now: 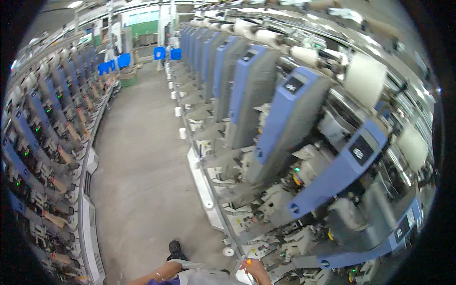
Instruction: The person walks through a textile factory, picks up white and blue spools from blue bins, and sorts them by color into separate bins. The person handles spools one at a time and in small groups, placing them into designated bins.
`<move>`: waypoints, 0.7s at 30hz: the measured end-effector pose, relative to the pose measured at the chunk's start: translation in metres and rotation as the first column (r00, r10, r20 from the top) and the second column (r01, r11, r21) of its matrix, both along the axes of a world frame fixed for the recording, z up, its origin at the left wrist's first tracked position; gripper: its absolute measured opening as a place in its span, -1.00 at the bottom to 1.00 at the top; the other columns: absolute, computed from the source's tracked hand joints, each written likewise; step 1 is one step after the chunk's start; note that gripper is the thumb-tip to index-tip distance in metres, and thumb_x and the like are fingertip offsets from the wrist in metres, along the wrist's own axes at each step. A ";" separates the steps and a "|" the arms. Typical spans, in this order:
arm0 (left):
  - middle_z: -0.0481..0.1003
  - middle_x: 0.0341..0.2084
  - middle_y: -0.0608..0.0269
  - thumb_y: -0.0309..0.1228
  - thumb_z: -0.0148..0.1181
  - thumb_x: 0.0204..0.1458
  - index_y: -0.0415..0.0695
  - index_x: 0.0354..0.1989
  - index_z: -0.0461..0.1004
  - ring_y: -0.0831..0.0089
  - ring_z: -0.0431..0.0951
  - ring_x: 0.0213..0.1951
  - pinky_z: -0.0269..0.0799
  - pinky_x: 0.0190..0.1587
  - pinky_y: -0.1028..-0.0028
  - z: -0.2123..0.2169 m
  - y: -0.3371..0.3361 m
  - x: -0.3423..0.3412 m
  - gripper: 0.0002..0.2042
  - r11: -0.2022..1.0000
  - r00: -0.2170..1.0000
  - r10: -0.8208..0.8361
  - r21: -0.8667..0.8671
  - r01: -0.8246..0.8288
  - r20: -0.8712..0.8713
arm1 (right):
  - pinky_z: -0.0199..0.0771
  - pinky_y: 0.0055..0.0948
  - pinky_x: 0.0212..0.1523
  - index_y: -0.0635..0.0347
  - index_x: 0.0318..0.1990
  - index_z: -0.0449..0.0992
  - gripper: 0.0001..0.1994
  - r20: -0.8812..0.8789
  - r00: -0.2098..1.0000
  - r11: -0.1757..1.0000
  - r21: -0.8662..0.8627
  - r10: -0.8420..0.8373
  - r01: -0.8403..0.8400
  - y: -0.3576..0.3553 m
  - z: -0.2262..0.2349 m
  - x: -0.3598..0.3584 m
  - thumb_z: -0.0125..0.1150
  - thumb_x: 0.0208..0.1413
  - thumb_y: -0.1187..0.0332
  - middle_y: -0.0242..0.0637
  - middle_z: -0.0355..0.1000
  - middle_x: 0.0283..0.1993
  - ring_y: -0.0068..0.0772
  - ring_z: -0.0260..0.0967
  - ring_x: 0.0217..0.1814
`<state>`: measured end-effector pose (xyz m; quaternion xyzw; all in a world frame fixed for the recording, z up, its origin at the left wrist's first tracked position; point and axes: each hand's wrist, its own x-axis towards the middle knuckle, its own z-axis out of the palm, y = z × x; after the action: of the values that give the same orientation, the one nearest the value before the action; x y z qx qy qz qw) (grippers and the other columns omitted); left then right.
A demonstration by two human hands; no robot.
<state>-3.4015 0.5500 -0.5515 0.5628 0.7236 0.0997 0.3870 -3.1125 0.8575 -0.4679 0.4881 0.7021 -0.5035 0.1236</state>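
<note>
At the lower edge, my left hand is closed on the edge of a pale, whitish cloth that spreads across my front. Its fingertips are partly hidden by the folds. To the right, beside the machine rail, my right hand is closed around a small orange object; only a bit of it shows, so its kind is unclear. A white yarn cone stands on the rail just beyond that hand.
Blue-and-grey winding machine units line the right side, with large white yarn packages above. Another machine row runs along the left. Between them lies a grey floor aisle. Blue bins stand at the far end.
</note>
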 end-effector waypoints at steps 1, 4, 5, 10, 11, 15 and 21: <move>0.55 -0.35 -0.06 -0.12 0.01 0.05 -0.20 -0.32 0.54 0.01 0.57 -0.23 0.45 -0.19 0.12 -0.005 -0.006 -0.017 -0.63 0.996 0.999 -0.029 -0.089 0.028 -0.017 | 0.39 -0.53 -0.51 0.12 -0.45 0.64 -0.65 0.054 0.988 0.989 0.005 0.144 -0.145 -0.001 -0.002 -0.041 0.15 0.08 0.04 -0.47 0.55 -0.53 -0.60 0.38 -0.61; 0.56 -0.29 -0.07 -0.09 -0.03 0.09 -0.20 -0.28 0.54 0.02 0.56 -0.17 0.44 -0.13 0.13 -0.010 -0.017 -0.083 -0.61 0.948 0.991 0.128 -0.297 -0.116 0.022 | 0.44 -0.31 -0.36 0.09 -0.39 0.63 -0.69 -0.053 0.998 1.000 0.012 0.019 -0.019 0.009 -0.006 -0.154 0.12 0.07 0.06 -0.29 0.54 -0.48 -0.29 0.45 -0.47; 0.56 -0.29 -0.08 -0.11 -0.02 0.08 -0.21 -0.28 0.54 0.02 0.56 -0.16 0.44 -0.12 0.14 -0.007 -0.023 -0.112 -0.62 0.926 0.982 0.185 -0.340 -0.166 0.024 | 0.47 -0.16 -0.27 0.06 -0.37 0.63 -0.74 0.079 0.994 0.994 0.081 0.070 -0.076 0.013 -0.008 -0.189 0.14 0.05 0.11 -0.16 0.54 -0.42 -0.05 0.50 -0.35; 0.57 -0.33 -0.05 -0.24 0.08 0.01 -0.21 -0.32 0.54 0.02 0.58 -0.23 0.46 -0.21 0.17 0.019 -0.073 -0.247 -0.72 0.846 0.929 0.325 -0.384 -0.369 -0.176 | 0.45 -0.11 -0.20 0.16 -0.31 0.59 -0.54 0.143 0.968 0.944 0.230 0.208 -0.237 0.012 -0.048 -0.333 0.05 0.05 -0.09 -0.06 0.53 -0.35 -0.01 0.50 -0.26; 0.56 -0.35 -0.05 -0.25 0.09 0.01 -0.21 -0.33 0.54 0.01 0.58 -0.26 0.47 -0.24 0.16 0.027 -0.082 -0.272 -0.74 0.831 0.914 0.357 -0.383 -0.404 -0.190 | 0.45 -0.11 -0.20 0.16 -0.30 0.58 -0.55 0.140 0.961 0.931 0.249 0.239 -0.268 0.009 -0.058 -0.358 0.08 0.03 -0.08 -0.05 0.53 -0.35 -0.01 0.50 -0.26; 0.55 -0.47 -0.04 -0.26 0.11 -0.01 -0.20 -0.39 0.51 -0.01 0.57 -0.37 0.45 -0.31 0.13 0.045 -0.094 -0.360 -0.77 0.879 0.900 0.383 -0.217 -0.424 -0.209 | 0.47 -0.42 -0.49 0.16 -0.46 0.60 -0.66 0.207 0.938 0.910 0.253 0.279 -0.327 -0.003 -0.087 -0.441 0.12 0.10 0.09 -0.41 0.54 -0.56 -0.49 0.47 -0.64; 0.56 -0.44 -0.02 -0.30 0.22 -0.14 -0.15 -0.40 0.50 0.05 0.58 -0.33 0.47 -0.27 0.12 0.027 -0.041 -0.490 -0.81 0.882 0.898 0.370 -0.213 -0.420 -0.237 | 0.49 -0.15 -0.13 0.23 -0.27 0.57 -0.59 0.356 0.920 0.956 0.170 0.165 -0.237 0.057 -0.083 -0.549 0.15 0.00 0.02 0.03 0.52 -0.22 0.00 0.50 -0.16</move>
<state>-3.8912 0.5090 -0.5240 0.3543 0.8636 0.0277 0.3577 -3.6610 0.9144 -0.5506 0.5025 0.7662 -0.3196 0.2415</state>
